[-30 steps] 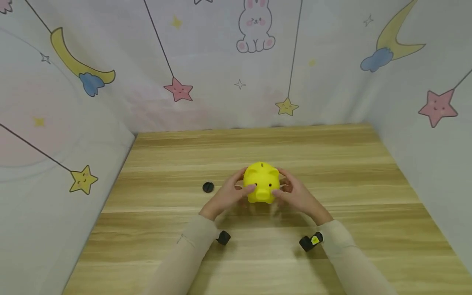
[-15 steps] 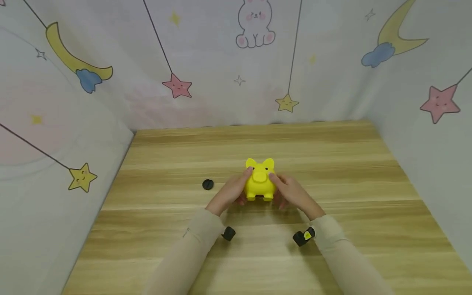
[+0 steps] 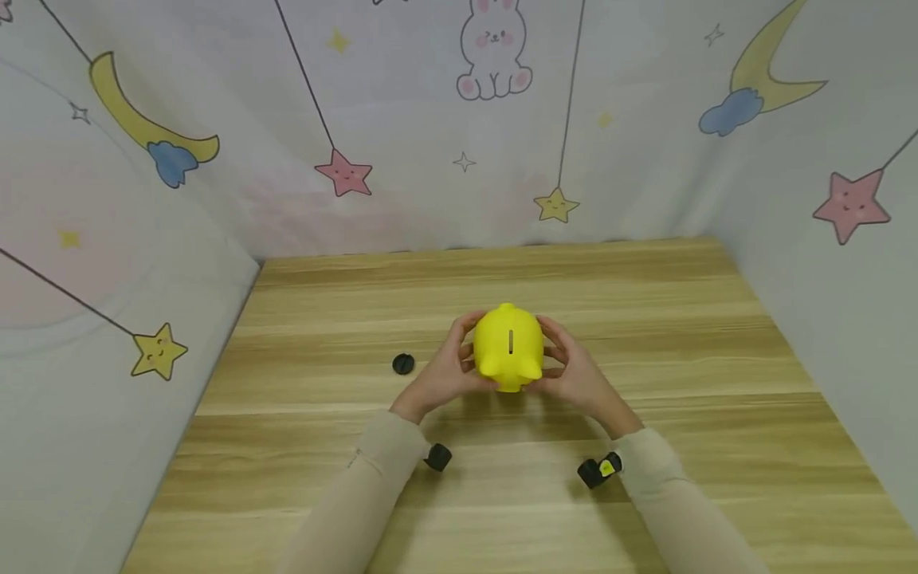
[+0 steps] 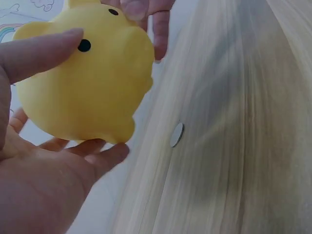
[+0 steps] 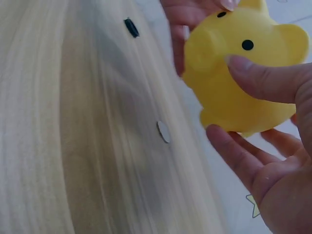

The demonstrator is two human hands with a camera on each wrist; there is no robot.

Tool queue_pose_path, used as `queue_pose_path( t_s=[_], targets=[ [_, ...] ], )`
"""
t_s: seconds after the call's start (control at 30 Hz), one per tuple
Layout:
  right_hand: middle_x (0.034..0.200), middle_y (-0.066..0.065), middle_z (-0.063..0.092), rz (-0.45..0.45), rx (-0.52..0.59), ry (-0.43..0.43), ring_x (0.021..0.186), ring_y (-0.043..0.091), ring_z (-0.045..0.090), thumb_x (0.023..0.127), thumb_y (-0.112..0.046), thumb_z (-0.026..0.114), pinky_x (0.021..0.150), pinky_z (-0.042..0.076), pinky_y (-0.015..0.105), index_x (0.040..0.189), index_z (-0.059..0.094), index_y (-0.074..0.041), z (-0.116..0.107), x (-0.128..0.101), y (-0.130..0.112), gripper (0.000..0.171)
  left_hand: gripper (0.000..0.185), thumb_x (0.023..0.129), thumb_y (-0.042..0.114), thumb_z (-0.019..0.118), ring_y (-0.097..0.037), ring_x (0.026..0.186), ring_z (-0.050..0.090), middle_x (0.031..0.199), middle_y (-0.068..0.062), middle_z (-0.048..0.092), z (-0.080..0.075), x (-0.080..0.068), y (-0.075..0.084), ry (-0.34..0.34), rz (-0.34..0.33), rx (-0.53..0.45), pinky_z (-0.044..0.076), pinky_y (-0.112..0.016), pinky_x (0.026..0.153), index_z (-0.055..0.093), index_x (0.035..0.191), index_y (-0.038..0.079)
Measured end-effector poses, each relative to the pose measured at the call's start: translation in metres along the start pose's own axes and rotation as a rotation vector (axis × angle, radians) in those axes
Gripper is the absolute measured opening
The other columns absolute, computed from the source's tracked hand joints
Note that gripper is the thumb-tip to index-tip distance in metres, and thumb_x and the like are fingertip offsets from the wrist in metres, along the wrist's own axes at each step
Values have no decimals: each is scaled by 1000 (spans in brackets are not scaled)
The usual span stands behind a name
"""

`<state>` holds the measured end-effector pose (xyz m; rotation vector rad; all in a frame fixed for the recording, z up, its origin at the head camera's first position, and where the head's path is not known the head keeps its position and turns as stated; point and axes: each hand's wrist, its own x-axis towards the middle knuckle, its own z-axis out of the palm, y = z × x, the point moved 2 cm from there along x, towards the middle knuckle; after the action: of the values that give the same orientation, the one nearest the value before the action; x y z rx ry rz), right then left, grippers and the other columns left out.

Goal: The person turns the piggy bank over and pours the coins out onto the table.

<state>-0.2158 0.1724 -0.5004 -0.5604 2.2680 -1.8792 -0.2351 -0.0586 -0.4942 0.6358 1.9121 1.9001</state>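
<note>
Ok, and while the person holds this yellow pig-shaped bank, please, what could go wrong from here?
The left hand and right hand alone support the yellow, pig-shaped, plastic-looking bank above the wood-grained table, so it might slip and drop. The round, silver-coloured coin lies loose on the table, so it could get knocked away. The round black disc beside the left hand could be bumped too.

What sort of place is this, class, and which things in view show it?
Probably a small indoor booth, perhaps child-themed: a wood-grain table is bordered on three visible sides by pale walls, printed with stars and a rabbit.
</note>
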Motion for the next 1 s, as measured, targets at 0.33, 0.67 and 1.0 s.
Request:
queue_pose_path(
  t_s=[0.33, 0.67, 1.0],
  targets=[
    [160, 16, 21, -107, -130, 81, 132, 43, 43, 76, 12, 79, 90, 53, 47, 157, 21, -8, 9, -5, -5, 102, 109, 73, -26, 72, -28, 144, 28, 161, -6, 13, 4, 0, 5, -16, 85, 11, 23, -49, 115, 14, 155, 17],
    [147, 18, 36, 39, -2, 40, 113, 41, 56, 85, -3, 78, 81, 57, 43, 157, 24, -14, 0, -8, -3, 91, 86, 90, 21, 76, -29, 121, 54, 152, -7, 35, 1, -3, 4, 53, -37, 67, 46, -50, 98, 23, 157, 23],
    [67, 18, 66, 452, -73, 123, 57, 35, 66, 89, -82, 32, 55, 57, 50, 88, 66, 5, 7, 3, -13, 93, 86, 89, 82, 27, -30, 66, 58, 73, -10, 62, 9, 4, 3, 279, -380, 272, 53, -45, 69, 65, 94, 5]
  ],
)
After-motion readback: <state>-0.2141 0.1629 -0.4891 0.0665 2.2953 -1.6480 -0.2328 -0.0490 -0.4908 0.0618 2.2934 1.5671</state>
